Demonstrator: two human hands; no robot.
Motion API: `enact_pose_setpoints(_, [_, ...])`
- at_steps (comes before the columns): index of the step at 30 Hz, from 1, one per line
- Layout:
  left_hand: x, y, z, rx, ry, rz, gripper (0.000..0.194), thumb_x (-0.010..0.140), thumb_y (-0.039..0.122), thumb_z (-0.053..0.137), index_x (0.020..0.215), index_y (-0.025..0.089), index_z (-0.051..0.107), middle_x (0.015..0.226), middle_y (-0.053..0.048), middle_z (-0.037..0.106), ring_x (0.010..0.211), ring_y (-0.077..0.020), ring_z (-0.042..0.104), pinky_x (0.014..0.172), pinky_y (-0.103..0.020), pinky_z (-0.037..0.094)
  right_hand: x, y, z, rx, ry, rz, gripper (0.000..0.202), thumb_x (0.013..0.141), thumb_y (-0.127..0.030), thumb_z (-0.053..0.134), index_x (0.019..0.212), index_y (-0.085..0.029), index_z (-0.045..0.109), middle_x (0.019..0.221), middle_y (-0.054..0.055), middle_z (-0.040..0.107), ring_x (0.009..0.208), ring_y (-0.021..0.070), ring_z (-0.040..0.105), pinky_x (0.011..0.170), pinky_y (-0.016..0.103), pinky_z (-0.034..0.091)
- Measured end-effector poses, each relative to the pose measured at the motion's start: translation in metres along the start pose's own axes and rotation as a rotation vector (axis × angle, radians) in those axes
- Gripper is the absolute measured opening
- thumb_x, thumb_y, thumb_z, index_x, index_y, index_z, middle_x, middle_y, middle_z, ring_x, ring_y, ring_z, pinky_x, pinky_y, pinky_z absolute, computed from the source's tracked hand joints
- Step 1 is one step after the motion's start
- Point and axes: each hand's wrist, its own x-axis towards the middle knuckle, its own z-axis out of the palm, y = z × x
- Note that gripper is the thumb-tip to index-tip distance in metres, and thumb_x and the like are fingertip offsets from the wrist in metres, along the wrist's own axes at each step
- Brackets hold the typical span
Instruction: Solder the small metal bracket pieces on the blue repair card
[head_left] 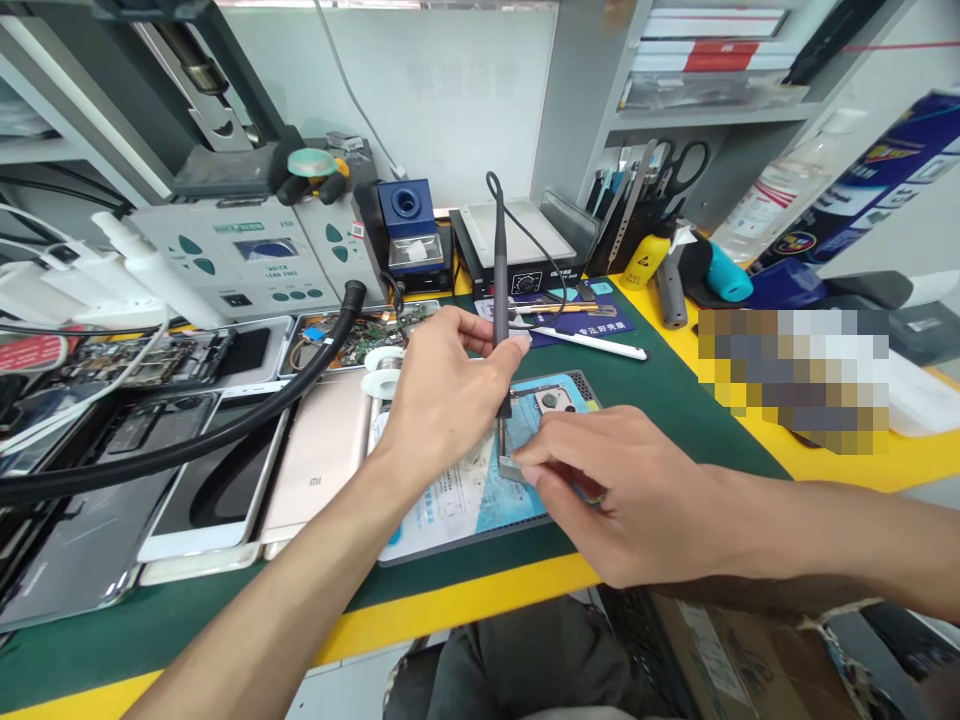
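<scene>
My left hand (446,385) is closed around a soldering iron (502,260), held nearly upright with its cord at the top and its metal end pointing down. That metal end meets, or sits just in front of, a small grey flat piece (510,467); I cannot tell which. Fingertips of my right hand (615,490) are pinched on the piece's right edge. Both hands are over a blue-and-white printed work pad (450,515). A small part with a round element (555,399) lies on the pad, just beyond my right hand.
Phones (217,470) and circuit boards (142,360) crowd the left, crossed by a thick black hose (300,370). Behind stand a grey rework station (255,250), a blue iron holder (407,210) and a hot plate (517,240). A white pen-like tool (592,343) lies beyond the pad.
</scene>
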Motion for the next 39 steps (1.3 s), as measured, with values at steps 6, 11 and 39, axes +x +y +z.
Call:
enact_pose_setpoints(6, [-0.0002,-0.0004,0.0000,0.002,-0.011,0.007,0.024,0.081,0.036,0.074,0.082,0.020,0.056,0.074,0.001,0.064,0.049,-0.0088,0.051,0.042,-0.021,0.034,-0.0010,0.0019,0.0005,-0.034,-0.006,-0.027,0.015,0.084,-0.004,0.051,0.084,-0.011,0.064,0.069,0.002,0.058,0.059,0.0145,0.046,0.054,0.030,0.030])
enact_pose_setpoints(11, [-0.0007,-0.0024,0.0001,0.014,0.000,0.015,0.025,0.081,0.037,0.075,0.083,0.020,0.058,0.079,0.000,0.066,0.049,-0.0082,0.050,0.041,-0.021,0.033,0.0009,0.0025,-0.0010,-0.037,0.002,-0.052,0.016,0.086,-0.003,0.051,0.087,-0.009,0.066,0.070,0.004,0.062,0.060,0.0149,0.049,0.054,0.030,0.032])
enact_pose_setpoints(39, [-0.0005,-0.0009,0.0007,0.006,-0.024,-0.008,0.024,0.083,0.036,0.074,0.086,0.019,0.057,0.064,0.005,0.060,0.040,-0.0058,0.046,0.038,-0.019,0.034,0.0066,0.0033,-0.0023,-0.022,-0.027,-0.044,0.014,0.083,-0.004,0.051,0.080,-0.011,0.063,0.065,0.000,0.053,0.055,0.0132,0.040,0.053,0.029,0.031])
